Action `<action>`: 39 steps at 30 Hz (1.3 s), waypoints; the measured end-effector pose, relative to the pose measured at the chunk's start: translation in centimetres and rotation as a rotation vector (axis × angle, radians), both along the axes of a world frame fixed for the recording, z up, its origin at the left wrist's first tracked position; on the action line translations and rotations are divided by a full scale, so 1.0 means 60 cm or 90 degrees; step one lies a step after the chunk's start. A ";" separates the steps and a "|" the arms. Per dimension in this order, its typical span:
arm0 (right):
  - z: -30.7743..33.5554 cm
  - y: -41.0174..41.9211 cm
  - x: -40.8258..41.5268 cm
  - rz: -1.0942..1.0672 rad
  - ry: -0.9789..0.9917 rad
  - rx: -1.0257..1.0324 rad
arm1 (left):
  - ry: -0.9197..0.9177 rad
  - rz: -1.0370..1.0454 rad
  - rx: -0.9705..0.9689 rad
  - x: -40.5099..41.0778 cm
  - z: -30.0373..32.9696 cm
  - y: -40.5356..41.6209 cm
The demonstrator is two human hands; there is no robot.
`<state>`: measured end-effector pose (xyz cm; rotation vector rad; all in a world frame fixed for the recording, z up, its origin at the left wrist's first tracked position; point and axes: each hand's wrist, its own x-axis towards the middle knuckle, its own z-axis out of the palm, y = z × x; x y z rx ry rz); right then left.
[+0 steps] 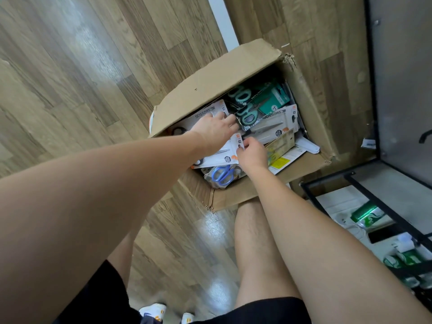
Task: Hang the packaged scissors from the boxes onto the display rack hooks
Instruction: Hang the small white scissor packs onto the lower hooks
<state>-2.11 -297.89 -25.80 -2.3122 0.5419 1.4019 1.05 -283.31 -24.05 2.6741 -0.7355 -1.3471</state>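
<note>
An open cardboard box [210, 83] on the wood floor holds several packaged scissors: white "SCISSORS" cards, teal-handled ones [247, 99] and a blue-handled pair [222, 175]. My left hand [214, 130] reaches into the box, fingers spread on a white scissors package [205, 115]. Lower down, my right hand [251, 152] pinches the edge of another white scissors card [224, 155] that lies on top of the pile. The display rack's black frame [371, 90] stands at the right; one black hook [424, 134] shows at its edge.
A black wire shelf [364, 188] at the lower right holds green and white items and a dark phone. My bare legs and shoes are below, close to the box's near flap [233, 195]. Wood floor stretches to the left.
</note>
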 end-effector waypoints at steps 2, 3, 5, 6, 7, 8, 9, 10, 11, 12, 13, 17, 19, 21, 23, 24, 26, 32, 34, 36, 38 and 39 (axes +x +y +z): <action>0.010 0.003 -0.002 0.005 0.012 0.004 | -0.049 -0.048 -0.002 -0.005 0.014 -0.006; 0.016 0.005 -0.002 0.009 0.018 0.011 | -0.067 -0.075 0.004 -0.006 0.023 -0.009; 0.030 0.009 -0.003 0.008 0.023 0.027 | -0.072 -0.122 0.020 -0.009 0.039 -0.010; 0.036 0.011 -0.003 0.004 0.024 0.034 | -0.070 -0.133 0.027 -0.012 0.045 -0.007; 0.044 0.014 -0.004 0.003 0.026 0.039 | -0.070 -0.137 0.037 -0.016 0.052 -0.003; 0.052 0.017 -0.005 0.008 0.030 0.041 | -0.079 -0.137 0.046 -0.020 0.058 0.003; 0.060 0.019 -0.006 0.015 0.033 0.040 | -0.087 -0.138 0.058 -0.024 0.066 0.010; 0.067 0.021 -0.009 0.021 0.032 0.038 | -0.097 -0.137 0.068 -0.029 0.073 0.018; 0.076 0.023 -0.010 0.026 0.030 0.037 | -0.103 -0.131 0.077 -0.034 0.081 0.025; 0.085 0.026 -0.011 0.031 0.027 0.037 | -0.109 -0.124 0.087 -0.039 0.089 0.034; 0.095 0.029 -0.012 0.035 0.025 0.038 | -0.116 -0.117 0.094 -0.043 0.098 0.042; 0.140 0.047 -0.018 0.044 0.025 0.055 | -0.098 -0.090 0.102 -0.056 0.136 0.070; 0.167 0.056 -0.025 0.054 0.016 0.066 | -0.047 -0.025 0.103 -0.061 0.157 0.081; 0.198 0.066 -0.033 0.074 0.003 0.065 | -0.011 0.042 0.089 -0.063 0.187 0.090; 0.232 0.077 -0.040 0.088 -0.015 0.063 | -0.006 0.082 0.059 -0.065 0.221 0.097; 0.252 0.082 -0.042 0.089 -0.022 0.064 | -0.005 0.106 0.041 -0.067 0.240 0.100; 0.298 0.094 -0.043 0.091 -0.036 0.069 | 0.009 0.166 0.004 -0.067 0.288 0.103; 0.487 0.116 -0.028 0.116 -0.114 0.079 | 0.035 0.193 -0.035 -0.048 0.468 0.136; 0.570 0.117 -0.019 0.127 -0.158 0.080 | -0.004 0.195 -0.046 -0.044 0.546 0.146; 0.608 0.123 -0.007 0.145 -0.172 0.077 | -0.042 0.209 -0.046 -0.038 0.583 0.154; 0.683 0.127 0.004 0.139 -0.209 0.058 | -0.103 0.221 -0.064 -0.024 0.652 0.159; 0.716 0.127 0.006 0.130 -0.230 0.050 | -0.131 0.212 -0.074 -0.016 0.689 0.159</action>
